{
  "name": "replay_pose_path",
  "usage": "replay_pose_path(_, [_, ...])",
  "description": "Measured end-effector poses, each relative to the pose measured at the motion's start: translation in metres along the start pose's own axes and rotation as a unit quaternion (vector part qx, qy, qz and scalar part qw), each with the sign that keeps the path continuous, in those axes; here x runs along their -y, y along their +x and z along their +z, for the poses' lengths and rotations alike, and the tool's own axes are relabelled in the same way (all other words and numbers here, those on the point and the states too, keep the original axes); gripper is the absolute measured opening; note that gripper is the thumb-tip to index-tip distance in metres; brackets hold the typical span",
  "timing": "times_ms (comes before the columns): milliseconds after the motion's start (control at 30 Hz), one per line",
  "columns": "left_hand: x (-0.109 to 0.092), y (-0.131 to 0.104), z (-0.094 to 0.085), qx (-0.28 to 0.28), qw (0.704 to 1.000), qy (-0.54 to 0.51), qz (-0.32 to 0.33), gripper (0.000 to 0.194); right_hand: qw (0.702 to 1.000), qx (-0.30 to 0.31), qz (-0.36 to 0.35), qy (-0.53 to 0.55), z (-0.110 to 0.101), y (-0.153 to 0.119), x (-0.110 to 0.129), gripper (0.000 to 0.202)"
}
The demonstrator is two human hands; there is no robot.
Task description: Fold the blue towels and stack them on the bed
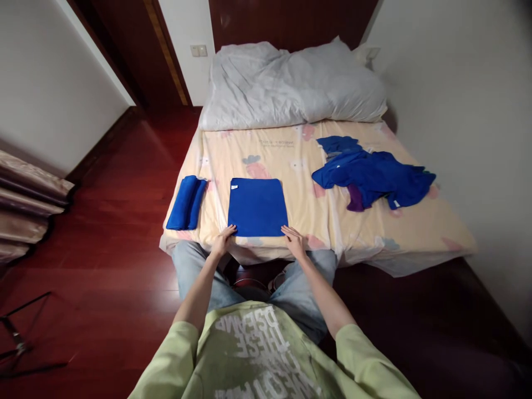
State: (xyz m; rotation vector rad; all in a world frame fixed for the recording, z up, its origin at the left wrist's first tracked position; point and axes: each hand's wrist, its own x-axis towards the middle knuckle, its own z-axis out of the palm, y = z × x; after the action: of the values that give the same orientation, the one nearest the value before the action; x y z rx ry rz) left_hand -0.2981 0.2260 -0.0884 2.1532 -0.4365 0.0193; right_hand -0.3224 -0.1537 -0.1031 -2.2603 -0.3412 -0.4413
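Note:
A square blue cloth (257,208) is spread flat on the bed, with a small white tag at its far left corner. My left hand (224,239) holds its near left corner between closed fingers. At the near right corner, my right hand (293,242) grips the edge in the same way; the thumbs are hard to make out. To the left lie rolled or folded blue cloths (187,203), side by side. A loose heap of crumpled blue cloths (374,174) sits to the right, with a purple piece (355,199) showing underneath.
The bed (274,152) has a pale yellow patterned sheet under clear plastic. A white covered bundle (291,83) lies at its head. Walls stand left and right, a curtain (29,205) hangs at left, and a black stand (20,346) is on the red floor.

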Motion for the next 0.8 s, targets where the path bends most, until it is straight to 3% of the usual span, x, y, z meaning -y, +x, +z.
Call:
replay_pose_path(100, [0.002,0.001,0.006,-0.04,0.998,-0.03,-0.034,0.04,1.0,-0.006,0.019,0.02,0.001,0.001,0.001,0.046])
replay_pose_path(333, [0.006,0.006,-0.004,-0.026,0.997,-0.055,-0.044,0.03,0.997,-0.021,0.035,0.063,0.001,-0.001,0.0,0.041])
replay_pose_path(500, [-0.003,0.008,-0.001,-0.07,0.994,-0.055,-0.067,0.027,0.991,-0.059,0.076,0.095,0.005,-0.004,0.0,0.039])
replay_pose_path(667, [-0.012,0.01,-0.009,-0.12,0.986,-0.062,-0.1,0.027,0.98,-0.058,0.155,0.107,0.003,0.0,0.003,0.04])
replay_pose_path(800, [-0.014,0.006,-0.011,-0.139,0.981,-0.08,-0.113,0.034,0.98,-0.05,0.156,0.109,-0.002,-0.003,0.009,0.04])
